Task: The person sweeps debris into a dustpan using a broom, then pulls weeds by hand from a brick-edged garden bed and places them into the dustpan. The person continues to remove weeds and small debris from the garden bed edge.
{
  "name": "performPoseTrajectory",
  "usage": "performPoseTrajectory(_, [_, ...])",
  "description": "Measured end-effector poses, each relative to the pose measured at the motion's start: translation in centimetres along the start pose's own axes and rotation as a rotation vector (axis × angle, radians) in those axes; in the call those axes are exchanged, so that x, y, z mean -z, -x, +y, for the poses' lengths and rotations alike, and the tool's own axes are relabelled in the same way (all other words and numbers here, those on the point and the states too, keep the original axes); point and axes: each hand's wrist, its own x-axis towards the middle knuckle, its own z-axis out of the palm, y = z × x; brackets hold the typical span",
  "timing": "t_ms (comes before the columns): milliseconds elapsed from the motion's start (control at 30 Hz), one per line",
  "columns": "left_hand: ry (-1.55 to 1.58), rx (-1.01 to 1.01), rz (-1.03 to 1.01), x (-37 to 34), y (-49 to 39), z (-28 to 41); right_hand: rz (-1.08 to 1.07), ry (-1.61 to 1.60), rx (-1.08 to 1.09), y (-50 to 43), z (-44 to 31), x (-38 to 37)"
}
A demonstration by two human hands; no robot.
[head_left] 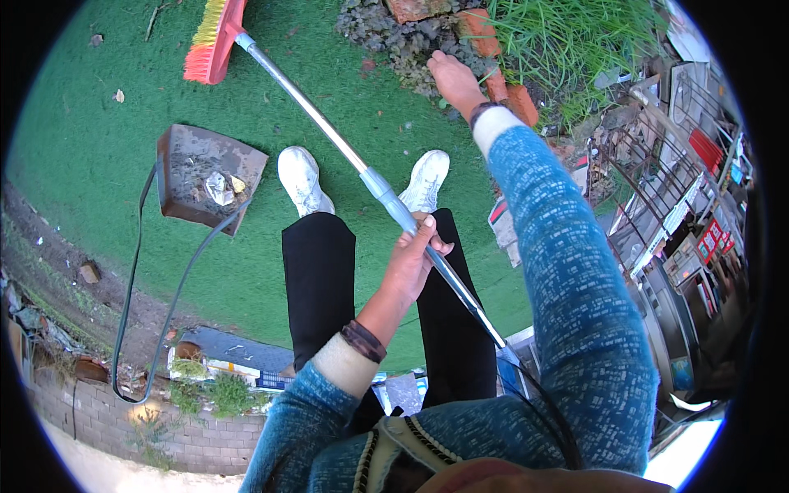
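Note:
My left hand point(410, 262) is wrapped around the metal handle point(308, 111) of a broom. The handle slants from the broom head point(217, 43), with its red and yellow bristles, down past my right leg. Stretched forward, my right hand point(455, 80) is at the dark-leaved plants point(416, 46), beside the orange bricks point(479, 32). Its fingertips are partly hidden, so I cannot tell whether it grips anything. A worn metal dustpan point(185, 154) lies left of my feet, with crumpled white paper point(219, 188) and debris in it.
Green artificial turf point(123, 259) covers the ground under my white shoes point(302, 179). The dustpan's long looped handle point(123, 333) extends toward a brick-paved strip point(203, 444). Tall grass point(567, 43) grows beyond the bricks. Metal racks point(647, 166) and clutter stand at the right.

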Motion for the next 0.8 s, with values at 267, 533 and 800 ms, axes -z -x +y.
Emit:
performPoseTrajectory(267, [0.034, 0.009, 0.008, -0.2, 0.0, 0.1, 0.137, -0.128, 0.072, 1.4, 2.7, 1.2])
performPoseTrajectory(533, [0.009, -0.003, 0.004, 0.1, -0.1, -0.1, 0.135, -0.298, 0.020, -1.1, 1.5, -0.7])
performPoseTrajectory(800, [0.043, -0.016, 0.014, -0.1, -0.3, -0.4, 0.180, -0.317, -0.056, 3.2, 1.3, -0.8])
